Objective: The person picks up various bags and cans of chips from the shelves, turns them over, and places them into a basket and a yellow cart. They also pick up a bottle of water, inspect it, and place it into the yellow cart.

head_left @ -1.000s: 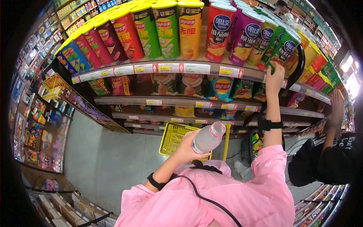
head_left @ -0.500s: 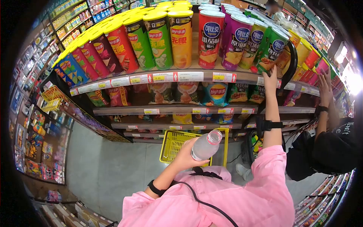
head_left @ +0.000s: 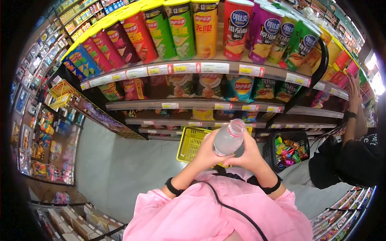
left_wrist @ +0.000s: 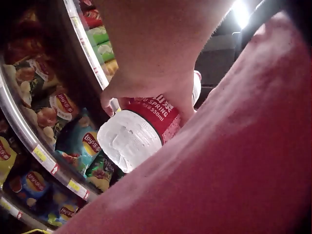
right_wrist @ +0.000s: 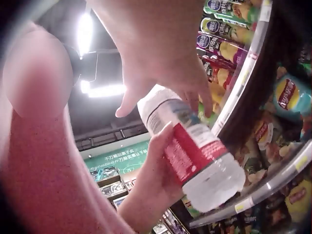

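Observation:
A clear water bottle [head_left: 229, 140] with a red label is upright in front of the chest, its red-ringed top facing up. My left hand [head_left: 207, 153] grips it, the thumb lying over the label [right_wrist: 183, 153] in the right wrist view. My right hand [head_left: 251, 153] is at the bottle's other side. In the right wrist view its thumb is spread from its fingers close to the bottle's upper part, with the fingers partly hidden behind it. The clear bottle base [left_wrist: 127, 139] points toward the left wrist camera.
Tall chip cans [head_left: 207, 30] line the upper shelf [head_left: 209, 67], with bagged chips [head_left: 240, 89] below. A yellow basket [head_left: 189, 146] is on the floor ahead. A black basket [head_left: 285, 150] full of snacks stands at right, beside another person's dark clothing [head_left: 343, 160].
My right hand has come away from the green chip can at the upper shelf, down to the bottle. The left hand keeps its grip on the bottle.

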Demonstrator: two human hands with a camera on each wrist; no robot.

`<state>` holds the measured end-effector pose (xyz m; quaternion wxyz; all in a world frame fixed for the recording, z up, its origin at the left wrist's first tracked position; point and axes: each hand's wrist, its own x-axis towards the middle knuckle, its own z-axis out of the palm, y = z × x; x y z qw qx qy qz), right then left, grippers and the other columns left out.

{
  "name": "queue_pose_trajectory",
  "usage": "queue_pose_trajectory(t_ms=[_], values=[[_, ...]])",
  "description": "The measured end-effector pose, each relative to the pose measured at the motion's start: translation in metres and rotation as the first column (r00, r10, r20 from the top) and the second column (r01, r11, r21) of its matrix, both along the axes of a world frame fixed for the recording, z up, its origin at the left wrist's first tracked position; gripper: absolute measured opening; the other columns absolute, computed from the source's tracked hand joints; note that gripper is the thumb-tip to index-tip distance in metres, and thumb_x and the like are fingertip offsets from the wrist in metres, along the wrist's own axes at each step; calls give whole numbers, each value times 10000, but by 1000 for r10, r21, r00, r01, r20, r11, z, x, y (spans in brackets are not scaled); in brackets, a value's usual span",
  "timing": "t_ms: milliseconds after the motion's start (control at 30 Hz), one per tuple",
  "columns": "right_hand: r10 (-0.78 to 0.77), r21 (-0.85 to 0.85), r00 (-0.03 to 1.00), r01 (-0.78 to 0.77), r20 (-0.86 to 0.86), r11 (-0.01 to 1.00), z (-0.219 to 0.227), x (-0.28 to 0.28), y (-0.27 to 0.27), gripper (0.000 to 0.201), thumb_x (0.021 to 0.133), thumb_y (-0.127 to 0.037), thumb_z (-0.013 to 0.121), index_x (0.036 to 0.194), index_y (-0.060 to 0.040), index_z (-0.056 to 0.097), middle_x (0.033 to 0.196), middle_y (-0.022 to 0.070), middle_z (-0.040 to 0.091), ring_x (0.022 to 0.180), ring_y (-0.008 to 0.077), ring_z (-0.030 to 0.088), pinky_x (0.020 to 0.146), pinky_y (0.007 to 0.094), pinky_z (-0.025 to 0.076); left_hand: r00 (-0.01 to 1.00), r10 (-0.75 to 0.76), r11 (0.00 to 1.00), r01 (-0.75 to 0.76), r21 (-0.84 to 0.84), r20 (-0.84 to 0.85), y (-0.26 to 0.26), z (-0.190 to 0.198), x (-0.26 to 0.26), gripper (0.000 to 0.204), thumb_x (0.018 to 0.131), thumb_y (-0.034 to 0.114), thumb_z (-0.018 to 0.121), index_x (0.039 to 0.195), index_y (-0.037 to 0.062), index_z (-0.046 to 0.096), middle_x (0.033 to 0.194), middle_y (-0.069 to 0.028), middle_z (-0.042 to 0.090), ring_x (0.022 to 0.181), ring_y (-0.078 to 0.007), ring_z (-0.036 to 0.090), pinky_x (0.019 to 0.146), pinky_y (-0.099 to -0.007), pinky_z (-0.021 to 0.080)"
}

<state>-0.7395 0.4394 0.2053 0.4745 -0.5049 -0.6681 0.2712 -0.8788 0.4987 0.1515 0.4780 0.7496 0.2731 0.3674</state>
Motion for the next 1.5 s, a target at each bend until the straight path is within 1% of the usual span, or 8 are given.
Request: queue_pose_trajectory(t_ms=[233, 367, 500, 600, 633, 900, 1133, 1500], values=[[-333, 158, 940, 341, -72, 927, -3, -36, -4, 642, 471, -216, 760, 992, -9, 446, 932, 130, 515, 857, 232, 520, 755, 315, 412, 998, -39, 999, 39, 2, 39, 1, 2, -6, 875, 490, 186, 706, 1210, 52, 227, 1044, -116, 466, 1013, -282, 413, 876, -358, 291], [-338, 328, 940, 304, 49, 894, 18, -38, -11, 673, 476, -210, 764, 1010, 8, 415, 927, 126, 520, 863, 205, 521, 779, 308, 402, 990, -99, 991, 89, 99, 97, 6, 6, -9, 1022, 487, 193, 715, 1276, 69, 78, 1113, -115, 426, 1032, -289, 400, 906, -389, 254], [-273, 591, 931, 81, 243, 802, 65, -29, -13, 690, 476, -268, 765, 1015, -23, 412, 920, 132, 524, 853, 232, 529, 819, 421, 367, 976, -154, 945, 191, 264, -154, 26, -6, -17, 1012, 498, 230, 728, 1273, 80, 94, 1110, -128, 425, 1057, -294, 381, 915, -379, 250], [-266, 703, 933, 19, 243, 711, 100, -35, -18, 416, 586, -116, 656, 919, 7, 440, 832, 131, 552, 751, 236, 558, 757, 433, 400, 959, -219, 958, 246, 145, -177, 35, -33, -23, 984, 522, 242, 726, 1270, 86, 106, 1110, -138, 422, 1065, -292, 376, 916, -366, 256], [-269, 735, 930, -2, 252, 678, 112, -38, -20, 347, 618, -87, 624, 894, 18, 442, 798, 133, 561, 715, 233, 567, 736, 434, 410, 960, -247, 961, 260, 92, -136, 22, 7, -35, 967, 534, 244, 723, 1268, 87, 112, 1109, -140, 422, 1064, -290, 378, 914, -362, 261], [-290, 891, 932, -68, 217, 450, 140, -59, -13, 289, 667, -67, 551, 897, 24, 401, 779, 189, 551, 661, 249, 562, 590, 328, 452, 956, -285, 954, 275, -118, -76, 13, 29, -59, 733, 675, 181, 633, 1240, 64, 182, 1066, -126, 455, 1027, -222, 418, 885, -326, 303], [-435, 922, 860, -93, 265, 376, 164, -71, -19, 335, 687, -100, 573, 934, -39, 356, 843, 140, 549, 715, 233, 572, 641, 333, 470, 964, -259, 959, 251, -130, -57, 14, 18, -71, 622, 732, 174, 576, 1224, 59, 213, 1049, -111, 479, 998, -200, 442, 869, -315, 321], [-595, 925, 793, 118, 132, 362, 182, -105, -27, 885, 519, -198, 751, 1181, -154, 166, 1060, 80, 373, 925, 259, 451, 830, 413, 368, 967, -254, 950, 248, -189, -6, 10, 14, -83, 555, 762, 169, 541, 1214, 58, 239, 1024, -109, 489, 980, -197, 455, 857, -313, 333]])
